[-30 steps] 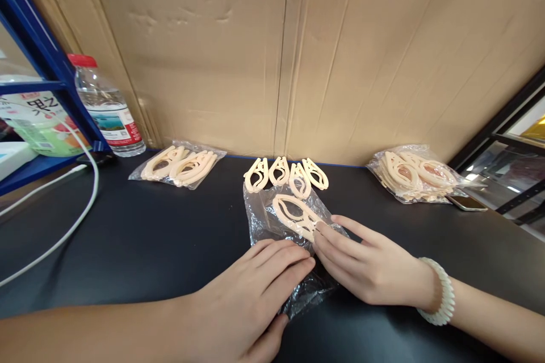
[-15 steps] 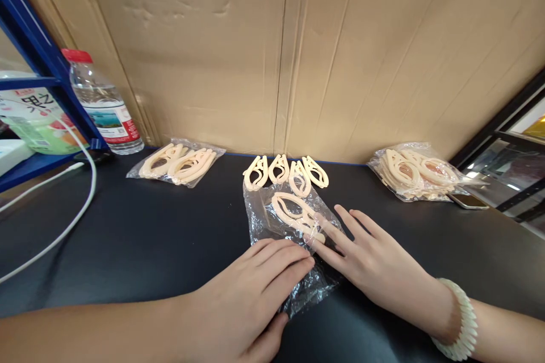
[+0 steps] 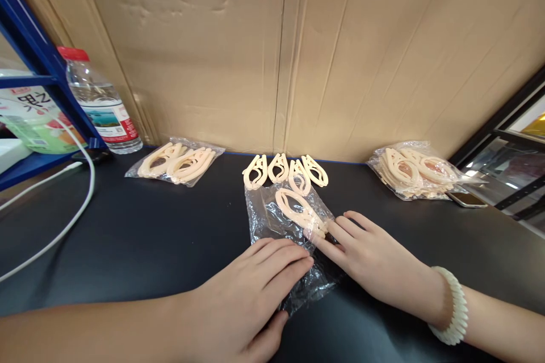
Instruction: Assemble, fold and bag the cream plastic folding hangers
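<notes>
A clear plastic bag [image 3: 272,221] lies on the black table [image 3: 149,227] with one cream plastic clip [image 3: 298,211] inside it. My left hand [image 3: 251,295] lies flat on the bag's near end, fingers stretched out. My right hand [image 3: 366,258], fingers extended, touches the near end of the clip through the bag's right side. Several loose cream clips [image 3: 285,171] lie in a row just beyond the bag.
A filled bag of clips [image 3: 176,161] lies at the back left and another bag of clips [image 3: 415,170] at the back right beside a phone [image 3: 466,198]. A water bottle [image 3: 100,105], blue shelf [image 3: 38,68] and white cable [image 3: 63,221] are left. Cardboard [image 3: 276,51] backs the table.
My right hand's fingers have slid along the bag and the clip inside has turned and shifted slightly farther in. My left hand has stayed on the bag.
</notes>
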The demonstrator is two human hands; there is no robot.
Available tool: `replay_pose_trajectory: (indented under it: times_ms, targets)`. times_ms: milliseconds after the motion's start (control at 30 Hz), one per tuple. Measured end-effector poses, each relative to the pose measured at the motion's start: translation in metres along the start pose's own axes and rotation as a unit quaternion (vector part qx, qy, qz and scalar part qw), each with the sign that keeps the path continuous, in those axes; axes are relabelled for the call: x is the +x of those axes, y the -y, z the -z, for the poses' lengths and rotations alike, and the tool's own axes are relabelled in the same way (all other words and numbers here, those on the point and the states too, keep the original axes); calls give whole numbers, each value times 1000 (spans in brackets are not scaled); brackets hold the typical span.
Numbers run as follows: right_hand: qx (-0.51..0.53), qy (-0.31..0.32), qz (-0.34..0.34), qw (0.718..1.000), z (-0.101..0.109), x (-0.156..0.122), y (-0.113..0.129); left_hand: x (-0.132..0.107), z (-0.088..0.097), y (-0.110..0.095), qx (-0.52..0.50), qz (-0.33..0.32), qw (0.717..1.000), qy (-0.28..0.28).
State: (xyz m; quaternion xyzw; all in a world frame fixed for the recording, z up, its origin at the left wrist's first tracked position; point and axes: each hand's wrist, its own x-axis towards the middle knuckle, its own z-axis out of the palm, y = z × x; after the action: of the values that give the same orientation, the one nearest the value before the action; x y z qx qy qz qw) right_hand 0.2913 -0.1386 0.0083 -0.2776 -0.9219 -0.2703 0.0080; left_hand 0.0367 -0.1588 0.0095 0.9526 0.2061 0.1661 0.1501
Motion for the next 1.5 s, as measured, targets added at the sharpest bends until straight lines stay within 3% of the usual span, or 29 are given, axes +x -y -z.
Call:
replay_pose_trajectory:
  times_ms: [367, 667, 800, 867, 933, 1033, 1233, 1333, 1500]
  targets:
    - [49, -35, -36, 998, 9, -1, 13, 2, 2, -2, 0, 1, 1000, 11]
    - [58, -37, -54, 996, 3, 2, 14, 1, 2, -2, -5, 0, 1000, 5]
    - [123, -159, -25, 979, 8, 2, 8, 2, 2, -2, -13, 10, 1000, 3]
    - [165, -234, -28, 958, 8, 1, -4, 2, 2, -2, -17, 8, 1000, 1]
    - [186, -259, -60, 946, 2, 0, -24, 2, 2, -2, -16, 4, 1000, -5]
    - [169, -187, -97, 963, -21, 2, -64, 1, 2, -2, -10, 3, 1000, -11]
    - [23, -21, -56, 998, -65, 33, -129, 0, 3, -2, -11, -10, 1000, -18]
    - [-24, 43, -36, 998, -74, 58, -143, -1, 3, -2, -6, -11, 1000, -17]
    - [-28, 75, -30, 996, -86, 82, -148, -1, 4, -3, -10, -11, 1000, -16]
